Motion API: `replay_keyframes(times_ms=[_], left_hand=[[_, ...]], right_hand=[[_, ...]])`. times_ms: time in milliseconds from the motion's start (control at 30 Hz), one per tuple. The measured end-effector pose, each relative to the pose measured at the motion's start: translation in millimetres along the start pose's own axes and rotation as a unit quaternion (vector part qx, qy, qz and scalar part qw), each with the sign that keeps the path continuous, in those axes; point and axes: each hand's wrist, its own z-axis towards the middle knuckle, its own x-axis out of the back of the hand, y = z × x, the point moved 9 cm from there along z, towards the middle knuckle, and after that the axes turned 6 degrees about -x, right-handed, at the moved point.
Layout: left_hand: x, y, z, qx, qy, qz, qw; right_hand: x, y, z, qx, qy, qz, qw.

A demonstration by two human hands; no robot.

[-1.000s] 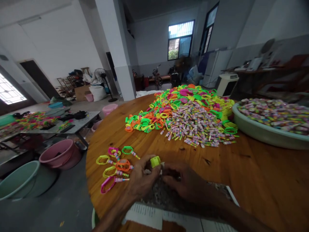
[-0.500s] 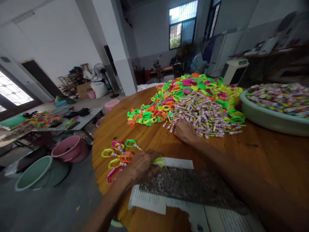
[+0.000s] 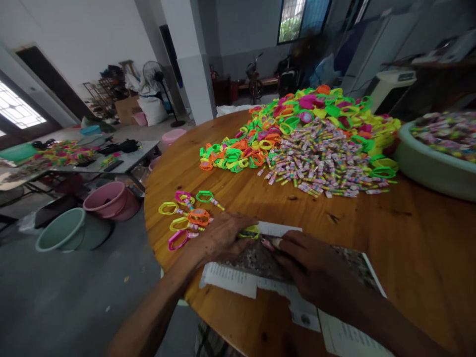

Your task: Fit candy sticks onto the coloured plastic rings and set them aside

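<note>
My left hand (image 3: pixel 225 239) is closed on a yellow plastic toy watch (image 3: pixel 253 231) above a dark, speckled slab (image 3: pixel 247 261). Between the fingertips of my right hand (image 3: pixel 310 260) is a small candy tube (image 3: pixel 267 244), its end pointing at the watch. Whether the two touch is hard to make out. Left of my left hand lie several toy watches in pink, yellow, orange and green, such as a green watch (image 3: pixel 204 196), with candy tubes attached. Printed paper (image 3: pixel 234 281) sticks out from under the slab.
A heap of colourful toy watches (image 3: pixel 260 134) and a pile of candy tubes (image 3: pixel 323 158) cover the far side of the round wooden table (image 3: pixel 174 168). At right stands a full pale-green basin (image 3: pixel 427 153). Buckets, including a pink bucket (image 3: pixel 111 201), are on the floor at left.
My right hand has come back from the candy pile to the slab with a candy tube. My left hand keeps hold of the yellow watch. The view has tilted downward.
</note>
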Motion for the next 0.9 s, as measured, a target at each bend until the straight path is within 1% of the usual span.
replay_keyframes(times_ms=[100, 167, 233, 333, 400, 567, 733, 833, 900], left_hand=[[-1.8, 0, -1, -0.003, 0.000, 0.008, 1.000], [-2.6, -1, -2, -0.001, 0.000, 0.011, 1.000], [-2.9, -1, -2, 0.006, 0.001, 0.014, 1.000], [-3.2, -2, -3, 0.011, 0.006, 0.017, 1.000], [-4.2, -1, -4, 0.009, 0.010, 0.017, 1.000], [-7.7, -3, -4, 0.013, 0.011, 0.019, 1.000], [-7.8, -2, -6, 0.015, 0.010, 0.010, 1.000], [-4.6, -1, -6, 0.018, 0.022, -0.019, 0.999], [-3.4, 0, -4, 0.037, 0.031, -0.047, 0.998]], right_hand=[[-8, -5, 2, 0.010, 0.034, -0.079, 0.996], [-11, -7, 5, 0.013, 0.039, -0.107, 0.993], [-11, -8, 7, 0.008, 0.044, -0.091, 0.995], [-8, -7, 7, -0.005, 0.056, -0.009, 0.998], [-8, -8, 8, 0.000, 0.065, 0.017, 0.998], [-14, -14, 8, 0.030, 0.076, -0.030, 0.996], [-19, -18, 7, 0.032, 0.062, -0.075, 0.995], [-21, -21, 7, 0.039, 0.061, -0.092, 0.993], [-21, -22, 7, 0.040, 0.068, -0.095, 0.992]])
